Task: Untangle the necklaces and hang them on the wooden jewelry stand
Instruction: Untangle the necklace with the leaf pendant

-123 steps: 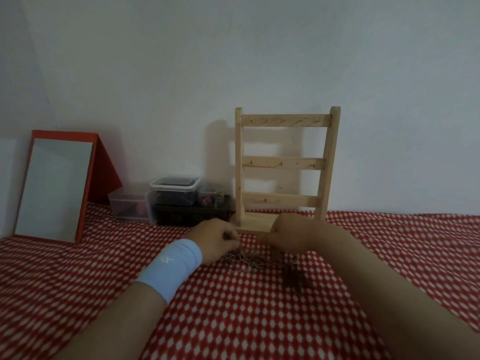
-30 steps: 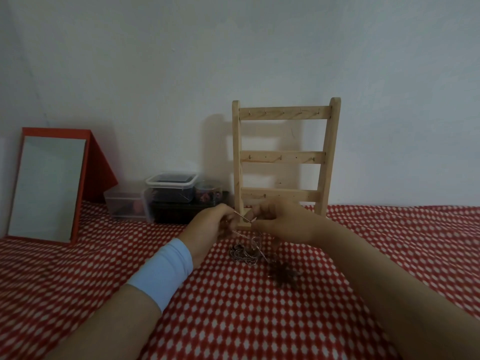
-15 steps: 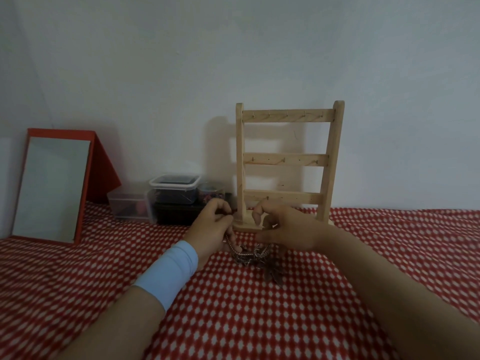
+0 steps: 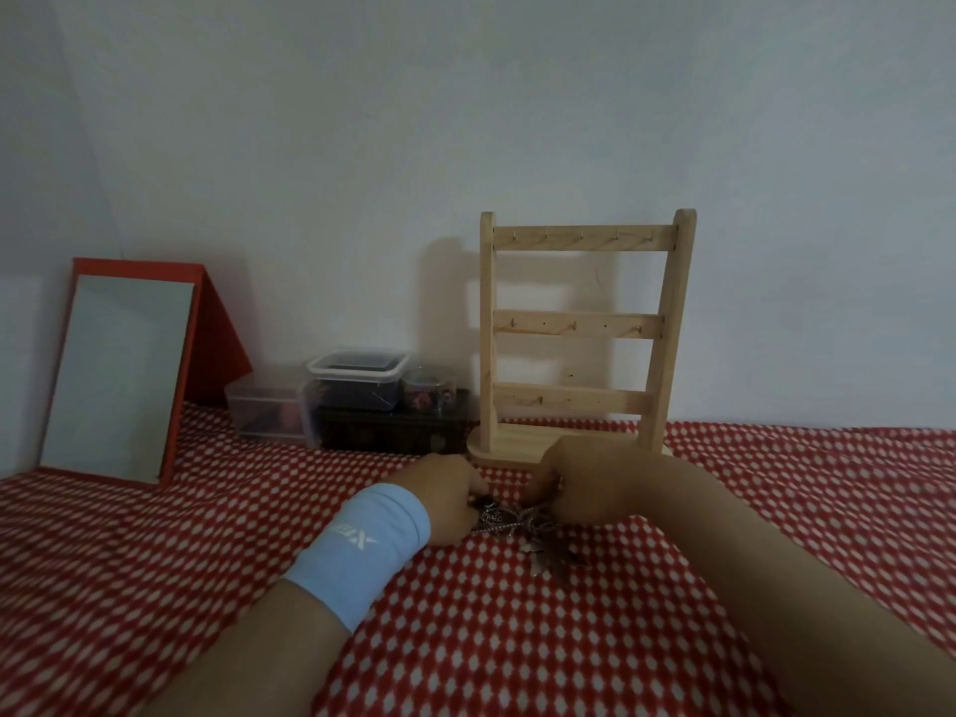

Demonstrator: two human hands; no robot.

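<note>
A tangled bunch of silvery necklace chains [image 4: 499, 520] lies on the red-and-white cloth, with a dark leaf-shaped pendant [image 4: 556, 561] trailing toward me. My left hand [image 4: 445, 496], with a light blue wristband, pinches the left side of the tangle. My right hand [image 4: 584, 483] pinches its right side, fingers curled over the chains. Both hands rest low on the cloth. The wooden jewelry stand [image 4: 579, 333] rises just behind the hands against the wall; its three hook rails carry nothing.
A red-framed mirror [image 4: 119, 375] leans on the wall at left. Clear plastic boxes [image 4: 357, 385] and a dark box [image 4: 393, 432] sit left of the stand. The checked cloth [image 4: 465, 639] covers the whole surface.
Both hands have come down from holding the chains lifted above the cloth; the tangle now lies on the cloth between them.
</note>
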